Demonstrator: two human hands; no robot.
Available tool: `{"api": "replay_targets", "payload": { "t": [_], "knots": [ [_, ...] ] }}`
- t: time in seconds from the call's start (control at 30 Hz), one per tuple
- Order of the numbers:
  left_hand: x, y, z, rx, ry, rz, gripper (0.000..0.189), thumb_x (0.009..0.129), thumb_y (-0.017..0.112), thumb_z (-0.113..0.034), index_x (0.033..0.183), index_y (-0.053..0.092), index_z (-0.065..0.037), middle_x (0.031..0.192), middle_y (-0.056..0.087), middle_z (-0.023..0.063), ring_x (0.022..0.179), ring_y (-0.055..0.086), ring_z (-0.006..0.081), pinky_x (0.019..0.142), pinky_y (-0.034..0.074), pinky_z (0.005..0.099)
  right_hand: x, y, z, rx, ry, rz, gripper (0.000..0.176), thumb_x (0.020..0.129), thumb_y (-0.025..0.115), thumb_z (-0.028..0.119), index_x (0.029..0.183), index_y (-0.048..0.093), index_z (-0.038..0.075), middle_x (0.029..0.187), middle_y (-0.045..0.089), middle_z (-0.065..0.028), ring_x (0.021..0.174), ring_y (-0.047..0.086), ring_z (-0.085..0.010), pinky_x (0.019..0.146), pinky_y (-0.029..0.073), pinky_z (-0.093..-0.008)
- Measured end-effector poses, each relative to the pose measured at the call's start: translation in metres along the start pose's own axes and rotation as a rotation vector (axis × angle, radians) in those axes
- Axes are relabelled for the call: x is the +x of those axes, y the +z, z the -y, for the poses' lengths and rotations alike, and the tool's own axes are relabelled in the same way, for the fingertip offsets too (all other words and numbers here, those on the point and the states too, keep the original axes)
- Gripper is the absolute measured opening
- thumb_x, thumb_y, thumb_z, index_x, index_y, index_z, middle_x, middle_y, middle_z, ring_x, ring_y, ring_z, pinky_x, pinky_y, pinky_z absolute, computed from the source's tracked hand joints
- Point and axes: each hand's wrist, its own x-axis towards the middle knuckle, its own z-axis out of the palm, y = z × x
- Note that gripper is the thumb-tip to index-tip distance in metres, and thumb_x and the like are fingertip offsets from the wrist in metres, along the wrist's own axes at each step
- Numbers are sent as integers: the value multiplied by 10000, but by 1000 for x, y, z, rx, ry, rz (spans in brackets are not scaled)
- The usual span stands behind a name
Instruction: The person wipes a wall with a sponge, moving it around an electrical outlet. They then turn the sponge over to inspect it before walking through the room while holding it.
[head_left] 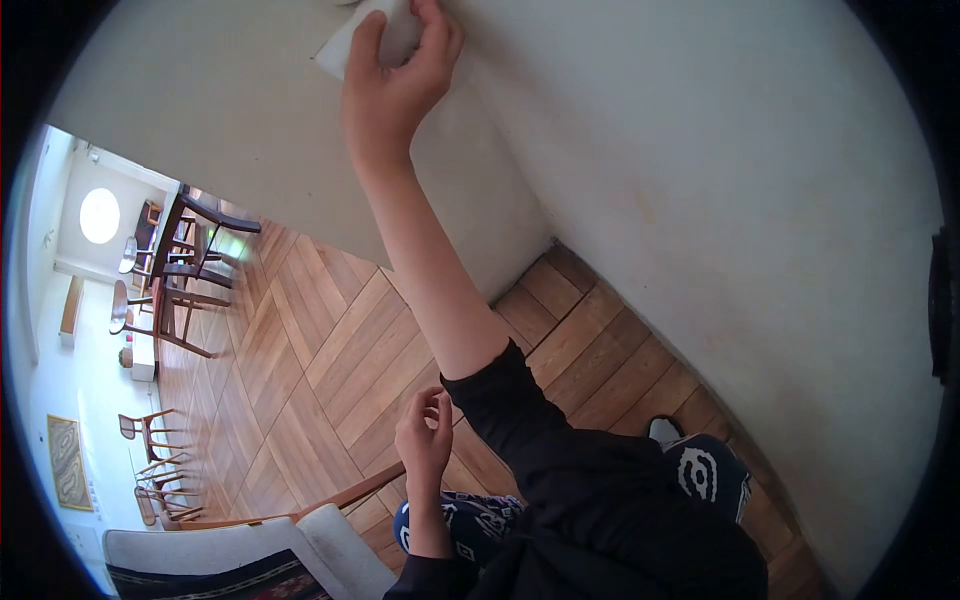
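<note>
My right hand (pixel 402 85) reaches up to the pale wall at the top, thumb and fingers bent around a white, flat-looking piece (pixel 338 54). One pointed corner of this piece sticks out left of the thumb; whether it is cloth, paper or sponge I cannot make out. The fingertips run out of the frame's top edge. Lower down, my left hand (pixel 424 440) hangs beside the black sleeve of my right arm. Its fingers are loosely curled in, and nothing shows in them.
White walls (pixel 700 200) meet in a corner just ahead and to my right. Wooden flooring (pixel 330 340) runs below. Behind my left hand stands a wood-framed seat with a grey cushion (pixel 335 540). Dark wooden chairs (pixel 190 270) stand farther off at left.
</note>
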Motion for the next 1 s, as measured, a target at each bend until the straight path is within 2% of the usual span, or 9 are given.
{"api": "replay_targets", "payload": {
  "t": [0.07, 0.17, 0.27, 0.47, 0.57, 0.67, 0.77, 0.87, 1.0],
  "knots": [
    [1, 1, 0, 27, -15, 19, 144, 879, 632, -167, 976, 663, -65, 771, 656, 78, 674, 637, 175, 609, 493, 304, -10, -2, -6, 112, -37, -100, 383, 840, 633, 93, 1182, 496, -9, 1128, 481, -171, 1059, 503, -341, 919, 411, -414],
    [2, 6, 5, -2, -7, 37, 148, 864, 631, -139, 987, 659, -63, 785, 655, 83, 681, 638, 183, 616, 496, 307, -26, -21, 2, -34, 91, -108, 401, 819, 648, 91, 1181, 500, 4, 1120, 474, -164, 1039, 508, -340, 894, 428, -412],
    [2, 5, 1, -32, 38, 34, 161, 845, 633, -116, 993, 657, -58, 802, 654, 90, 686, 639, 188, 619, 499, 310, -28, -22, 9, -195, -48, -76, 404, 806, 659, 109, 1170, 506, 23, 1118, 461, -162, 1030, 513, -336, 864, 443, -412],
    [-2, 4, -4, 1, 30, 54, 169, 843, 634, -119, 997, 655, -52, 804, 651, 97, 689, 639, 194, 617, 499, 308, -10, -17, 20, -304, 54, 87, 432, 766, 651, 93, 1174, 514, 57, 1162, 434, -177, 1043, 507, -351, 855, 440, -426],
    [-1, 4, -4, -26, 20, 42, 167, 862, 638, -161, 992, 659, -57, 789, 650, 94, 690, 638, 193, 615, 498, 309, -23, -38, 10, -438, -105, 91, 398, 764, 607, 40, 1151, 518, 22, 1162, 441, -168, 1032, 494, -302, 889, 418, -414],
    [-2, 5, -3, -47, 34, 16, 176, 878, 640, -206, 981, 664, -65, 776, 651, 89, 689, 637, 190, 609, 495, 312, -33, -49, -15, -229, -232, 122, 418, 779, 553, 54, 1192, 505, 7, 1205, 456, -189, 1070, 500, -311, 908, 419, -423],
    [-3, 4, -6, -25, 43, 2, 177, 881, 641, -223, 970, 665, -71, 774, 652, 87, 686, 637, 189, 605, 493, 314, -27, -63, -27, -126, -283, 316, 455, 796, 493, 45, 1250, 483, 18, 1220, 479, -193, 1146, 497, -326, 978, 394, -395],
    [-3, 5, -7, -23, 41, 2, 173, 880, 642, -225, 964, 663, -76, 778, 653, 86, 684, 636, 189, 605, 491, 316, -22, -67, -11, 231, 129, 402, 481, 844, 383, 129, 1290, 433, -45, 1240, 508, -146, 1159, 468, -231, 1025, 335, -339],
    [-3, 8, -2, -23, 58, 1, 175, 878, 644, -227, 967, 664, -77, 780, 653, 84, 679, 633, 189, 602, 492, 318, -23, -67, -8, 505, 376, 305, 501, 863, 332, 219, 1269, 444, -53, 1209, 526, -111, 1141, 470, -195, 1026, 323, -308]
  ]
}}
